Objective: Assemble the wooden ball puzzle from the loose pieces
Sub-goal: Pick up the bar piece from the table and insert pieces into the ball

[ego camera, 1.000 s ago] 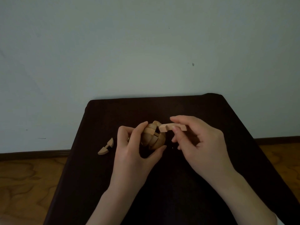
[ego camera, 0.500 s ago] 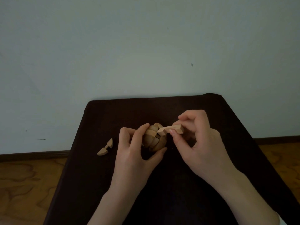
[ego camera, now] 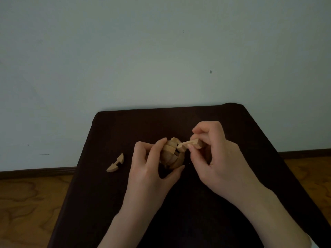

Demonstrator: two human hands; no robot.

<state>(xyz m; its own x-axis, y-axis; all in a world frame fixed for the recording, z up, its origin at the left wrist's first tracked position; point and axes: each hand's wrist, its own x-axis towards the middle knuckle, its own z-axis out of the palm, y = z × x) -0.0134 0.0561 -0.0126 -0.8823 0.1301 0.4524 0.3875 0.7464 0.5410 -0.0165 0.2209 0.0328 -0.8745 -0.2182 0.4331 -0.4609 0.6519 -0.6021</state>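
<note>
Over on the left of the dark table (ego camera: 232, 126) there's one loose piece (ego camera: 116, 162) just lying flat on its own, a curved half-round bit with a notch cut in the middle, well apart from everything else. Next to that, the left hand (ego camera: 148, 172) is wrapped around the half-built ball (ego camera: 172, 153), fingers over the far side and thumb tucked under the near side, so it's gripping it firmly just above the tabletop around the middle of the table. You can see the curved slats and a dark gap near the top right of the ball. Then the right hand (ego camera: 217, 161) is pinching a notched bar piece (ego camera: 190, 144) between thumb and fingertips, and the bar's left end is right up against that gap, tilted slightly down toward it. Can't tell if it's actually in the slot or only touching.
</note>
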